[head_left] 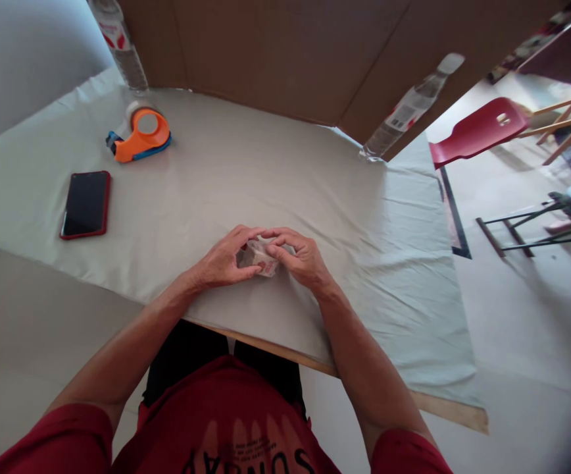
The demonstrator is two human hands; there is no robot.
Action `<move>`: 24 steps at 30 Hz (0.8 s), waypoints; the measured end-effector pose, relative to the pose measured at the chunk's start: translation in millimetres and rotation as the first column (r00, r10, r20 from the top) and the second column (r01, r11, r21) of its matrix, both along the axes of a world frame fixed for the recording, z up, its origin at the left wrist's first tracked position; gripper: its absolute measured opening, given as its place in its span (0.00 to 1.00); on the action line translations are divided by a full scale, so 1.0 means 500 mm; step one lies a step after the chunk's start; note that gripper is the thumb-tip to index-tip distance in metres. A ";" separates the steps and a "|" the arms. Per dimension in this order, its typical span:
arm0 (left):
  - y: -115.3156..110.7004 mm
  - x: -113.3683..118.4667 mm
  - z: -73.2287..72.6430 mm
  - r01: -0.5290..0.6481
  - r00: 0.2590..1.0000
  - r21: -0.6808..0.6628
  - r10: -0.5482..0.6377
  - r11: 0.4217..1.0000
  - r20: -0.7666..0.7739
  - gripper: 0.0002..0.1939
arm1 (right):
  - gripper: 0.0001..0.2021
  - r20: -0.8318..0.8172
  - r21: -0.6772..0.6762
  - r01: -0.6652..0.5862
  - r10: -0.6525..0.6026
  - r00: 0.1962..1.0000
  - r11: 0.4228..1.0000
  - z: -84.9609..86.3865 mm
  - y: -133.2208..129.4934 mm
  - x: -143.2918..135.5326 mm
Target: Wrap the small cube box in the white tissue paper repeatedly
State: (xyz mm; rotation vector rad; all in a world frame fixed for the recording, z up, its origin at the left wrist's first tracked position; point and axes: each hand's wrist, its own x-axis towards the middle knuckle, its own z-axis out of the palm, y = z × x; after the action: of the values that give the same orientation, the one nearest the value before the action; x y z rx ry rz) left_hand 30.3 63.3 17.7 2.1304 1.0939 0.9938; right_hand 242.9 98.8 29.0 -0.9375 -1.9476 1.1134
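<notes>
A small whitish box (266, 263) with reddish print, its surface shiny like clear plastic, is held between both hands near the front edge of the table. My left hand (227, 257) grips it from the left, thumb along the near side and fingers at the far side. From the right, my right hand (299, 257) has its thumb on the top of the box and its index finger curled round the far edge. The fingers hide part of the box, so its exact kind does not show.
An orange and blue tape dispenser (147, 135) and a red-cased phone (86, 204) lie to the left on the pale tablecloth (246, 164). Behind stands a brown cardboard panel (275, 52), with a plastic bottle (122, 49) at its left and another bottle (408, 112) at its right.
</notes>
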 end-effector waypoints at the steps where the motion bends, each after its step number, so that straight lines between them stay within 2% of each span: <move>1: 0.000 0.001 0.001 0.004 1.000 0.004 -0.004 1.000 0.002 0.31 | 0.13 -0.002 -0.009 0.017 -0.017 1.000 1.000 0.000 -0.001 -0.002; 4: -0.001 0.001 -0.002 0.005 1.000 -0.025 -0.005 1.000 0.005 0.34 | 0.12 -0.026 -0.035 0.075 -0.076 0.997 0.997 0.001 -0.004 -0.005; 9: -0.003 -0.001 -0.013 -0.001 1.000 -0.187 0.001 0.982 -0.002 0.43 | 0.10 -0.093 -0.061 0.199 -0.204 0.975 0.978 0.000 0.000 -0.004; 14: -0.005 -0.001 -0.017 0.023 1.000 -0.252 -0.021 0.967 0.012 0.46 | 0.13 -0.123 -0.153 0.307 -0.326 0.937 0.939 -0.011 0.010 -0.001; 16: -0.004 0.001 -0.019 0.028 0.999 -0.249 -0.018 0.968 0.042 0.46 | 0.16 -0.150 -0.200 0.283 -0.314 0.937 0.938 -0.015 0.013 0.000; 21: 0.003 0.000 -0.035 -0.026 0.991 -0.231 0.055 0.973 0.119 0.47 | 0.23 -0.222 -0.328 0.085 -0.164 0.961 0.941 -0.020 0.017 0.005; 24: 0.007 -0.003 -0.044 -0.067 0.988 -0.189 0.091 0.980 0.124 0.46 | 0.17 -0.165 -0.341 0.070 -0.133 0.977 0.937 -0.020 0.015 0.003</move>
State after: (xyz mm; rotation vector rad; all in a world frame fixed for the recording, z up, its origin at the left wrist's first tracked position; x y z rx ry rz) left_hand 28.7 66.7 -4.4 1.8603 1.1657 1.0126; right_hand 244.5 106.5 19.2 -1.0562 -1.5686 1.4445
